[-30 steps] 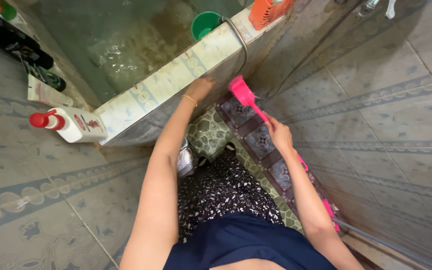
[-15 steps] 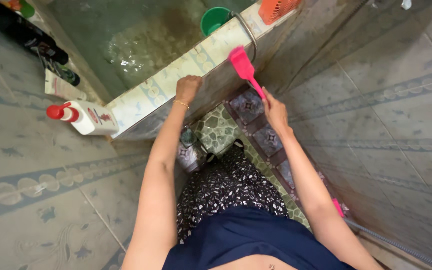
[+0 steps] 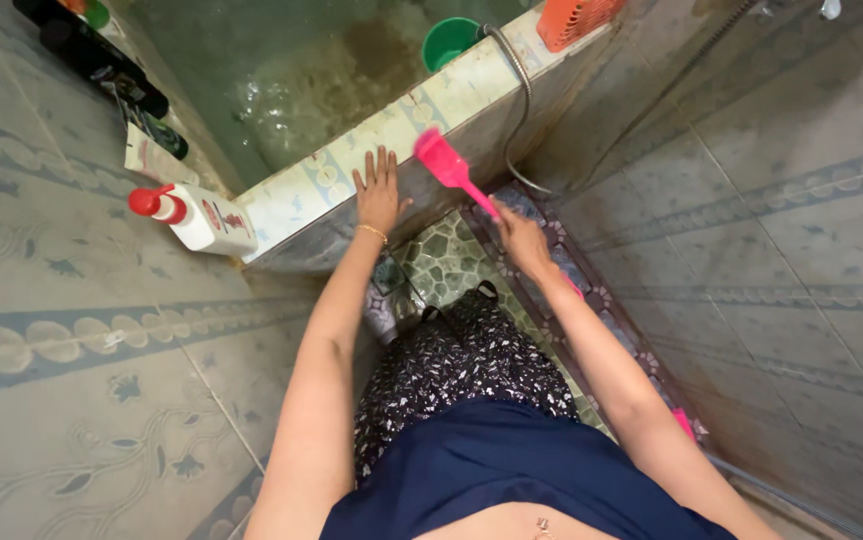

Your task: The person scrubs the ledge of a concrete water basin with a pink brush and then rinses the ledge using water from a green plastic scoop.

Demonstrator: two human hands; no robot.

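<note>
My right hand (image 3: 521,238) grips the handle of a pink long-handled brush (image 3: 441,162), whose head rests against the outer wall of a tiled water tank (image 3: 471,80) near its top edge. My left hand (image 3: 377,190) lies flat with fingers spread on the tank's rim, just left of the brush head. A thin bracelet circles my left wrist. The tank holds greenish water (image 3: 291,80).
A white bottle with a red pump top (image 3: 196,217) lies on the tank's ledge at left, with dark bottles (image 3: 101,65) behind it. A green cup (image 3: 451,42), an orange basket (image 3: 576,18) and a metal hose (image 3: 521,90) sit at the far rim. Tiled walls close in on both sides.
My left hand opened from a loose fist to a flat spread palm on the rim. The brush head moved left and down along the tank wall.
</note>
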